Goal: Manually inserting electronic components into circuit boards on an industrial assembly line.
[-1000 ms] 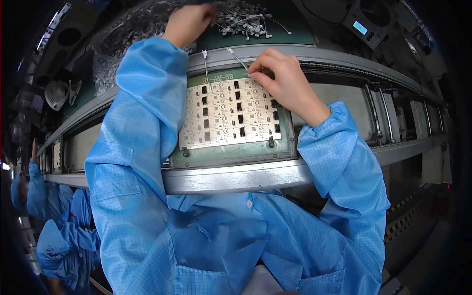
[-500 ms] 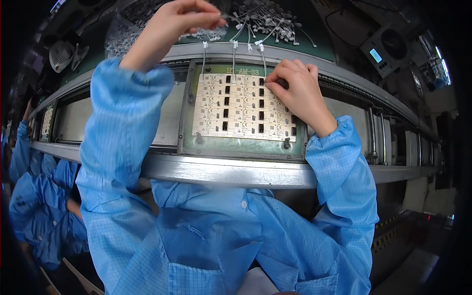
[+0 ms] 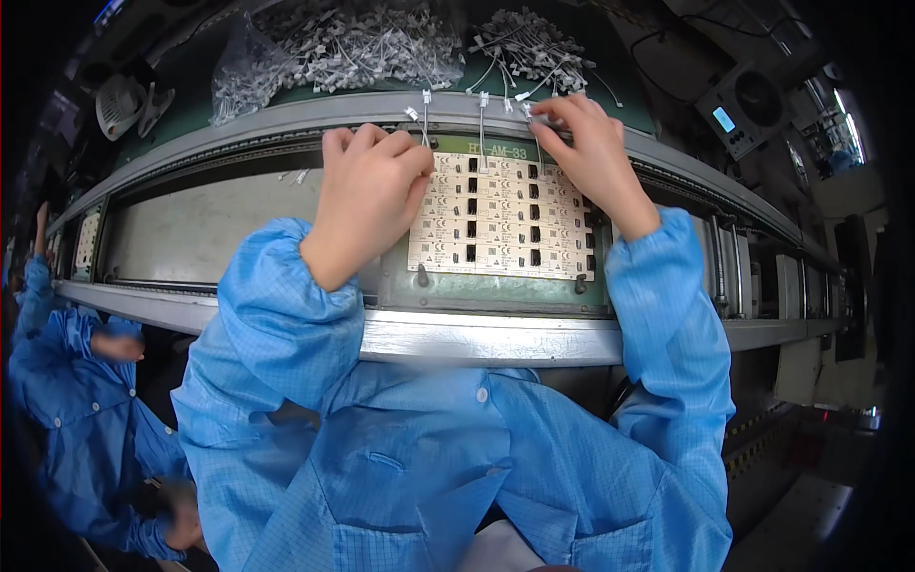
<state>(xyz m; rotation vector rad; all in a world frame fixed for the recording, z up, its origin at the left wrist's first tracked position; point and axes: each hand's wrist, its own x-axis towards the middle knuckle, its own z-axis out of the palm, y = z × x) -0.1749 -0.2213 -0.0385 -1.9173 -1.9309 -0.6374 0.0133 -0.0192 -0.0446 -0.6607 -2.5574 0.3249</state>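
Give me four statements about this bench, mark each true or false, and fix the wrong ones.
1. The right hand is beside a white connector. True.
2. The left hand is inside the clear bag. False: it is at the left edge of the white panel.
3. Loose cables lie beyond the far rail. True.
4. The lit screen is at the left. False: it is at the right.

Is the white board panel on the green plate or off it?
On: the panel lies flat, green plate showing along its lower edge.
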